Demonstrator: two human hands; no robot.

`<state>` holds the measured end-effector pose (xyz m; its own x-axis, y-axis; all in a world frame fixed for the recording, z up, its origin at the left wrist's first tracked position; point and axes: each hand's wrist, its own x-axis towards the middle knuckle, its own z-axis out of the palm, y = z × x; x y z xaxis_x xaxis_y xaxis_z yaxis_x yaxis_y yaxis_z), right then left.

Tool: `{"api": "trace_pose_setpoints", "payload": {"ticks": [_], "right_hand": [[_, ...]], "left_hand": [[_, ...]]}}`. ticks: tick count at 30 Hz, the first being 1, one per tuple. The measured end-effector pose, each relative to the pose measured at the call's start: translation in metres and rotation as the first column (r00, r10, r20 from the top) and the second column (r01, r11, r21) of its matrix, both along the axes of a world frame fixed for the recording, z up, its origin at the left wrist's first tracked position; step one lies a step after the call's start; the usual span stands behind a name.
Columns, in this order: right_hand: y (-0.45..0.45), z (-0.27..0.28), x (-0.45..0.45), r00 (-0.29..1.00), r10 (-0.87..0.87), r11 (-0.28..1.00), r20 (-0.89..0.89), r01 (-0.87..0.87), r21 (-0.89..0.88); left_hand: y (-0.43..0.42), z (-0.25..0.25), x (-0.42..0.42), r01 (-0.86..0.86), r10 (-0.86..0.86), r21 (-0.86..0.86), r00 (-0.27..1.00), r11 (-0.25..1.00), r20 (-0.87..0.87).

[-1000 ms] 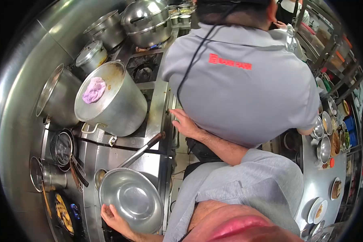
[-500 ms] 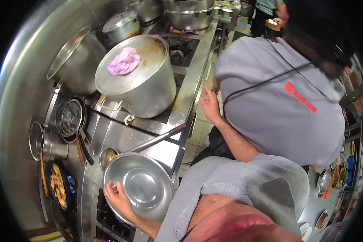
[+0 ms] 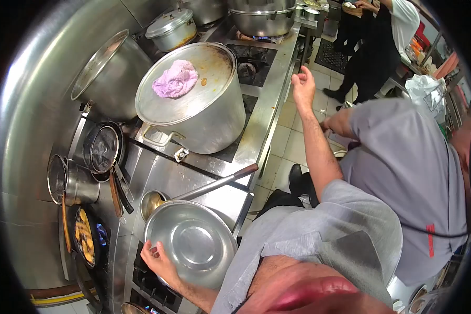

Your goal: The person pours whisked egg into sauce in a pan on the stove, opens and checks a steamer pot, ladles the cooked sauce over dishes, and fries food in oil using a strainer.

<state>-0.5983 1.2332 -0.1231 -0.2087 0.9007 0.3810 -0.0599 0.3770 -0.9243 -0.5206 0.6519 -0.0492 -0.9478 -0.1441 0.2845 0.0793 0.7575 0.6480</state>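
We've got a metal bowl at lower centre-left of frame, our left hand on its lower-left rim. Bowl: wide, round, shallow for its width, silver-grey. Walls flare up to a thin rim, floor is a flat disc with a stepped ring around it. Finish is dull satin, bright glare patches on the floor and lower wall. Inside faces us, bare metal. It sits over steel counter and the edge of a burner grate; can't tell whether it rests there or is held up.

Left fingers: apart, loosely bent at the rim; can't tell if they grip it. Right hand: upper centre-right of frame, above the floor tiles, fingers partly curled with small gaps, pinching nothing.

Ladle lies just beyond the bowl on the counter, head by the upper-left rim, dark handle end pointing right. Above it in frame we see a big lidded pot, lilac cloth bunched on the lid. Lower left: frying pan with browned food, blue flame beside it. Co-worker in grey shirt bends at right of frame.
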Motion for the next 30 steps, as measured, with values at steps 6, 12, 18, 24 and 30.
{"api": "trace_pose_setpoints", "payload": {"ticks": [6, 12, 18, 24, 30], "right_hand": [[0.054, 0.095, -0.048, 0.998, -0.04, 0.902, 0.049, 0.015, 0.431], [0.156, 0.161, -0.139, 0.984, -0.103, 0.644, 0.143, -0.043, 0.764], [0.263, 0.176, -0.249, 0.688, -0.403, 0.299, 0.604, -0.525, 0.797], [0.296, 0.173, -0.315, 0.844, -0.263, 0.338, 0.468, -0.374, 0.864], [0.315, 0.146, -0.358, 0.765, -0.365, 0.332, 0.53, -0.425, 0.842]], "left_hand": [[-0.006, 0.011, 0.012, -0.101, 0.099, -0.037, 0.994, 0.994, -0.054], [-0.015, 0.005, 0.01, -0.237, 0.221, -0.087, 0.961, 0.968, -0.166], [0.073, 0.019, -0.024, -0.515, 0.465, 0.065, 0.703, 0.855, -0.538], [0.174, 0.026, -0.06, -0.572, 0.662, 0.341, 0.582, 0.746, -0.473], [0.186, 0.003, -0.079, -0.571, 0.647, 0.317, 0.593, 0.758, -0.479]]}}
